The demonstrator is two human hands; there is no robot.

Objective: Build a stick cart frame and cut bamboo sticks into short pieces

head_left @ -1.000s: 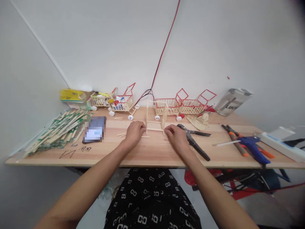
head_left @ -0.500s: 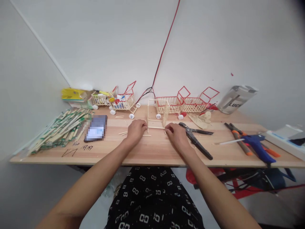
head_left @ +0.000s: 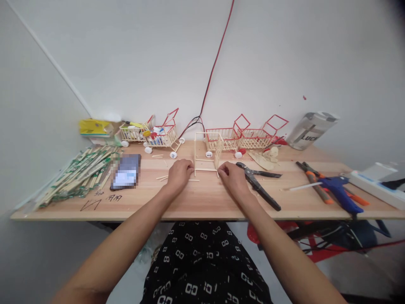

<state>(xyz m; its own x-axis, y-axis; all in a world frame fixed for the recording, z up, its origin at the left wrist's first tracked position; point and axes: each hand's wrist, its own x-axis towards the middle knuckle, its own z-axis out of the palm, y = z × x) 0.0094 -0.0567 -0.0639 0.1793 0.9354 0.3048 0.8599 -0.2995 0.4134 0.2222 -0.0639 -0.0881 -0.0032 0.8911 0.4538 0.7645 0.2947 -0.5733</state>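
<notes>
Hands have barely budged since a second ago: left hand (head_left: pixel 179 174) and right hand (head_left: pixel 232 177) each stay pinched on a front bottom corner of the stick frame (head_left: pixel 205 157). It's one boxy open skeleton of thin pale wood, upright mid-table (head_left: pixel 202 202), front rail running left-right. Four red-trimmed carts (head_left: pixel 163 136) sit behind.

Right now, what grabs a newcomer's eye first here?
Mid-table, the left hand and right hand pinch the base corners of an upright pale stick frame. Behind it, red-rimmed stick carts line the wall, under a red cable. A blue glue gun lies far right.
</notes>
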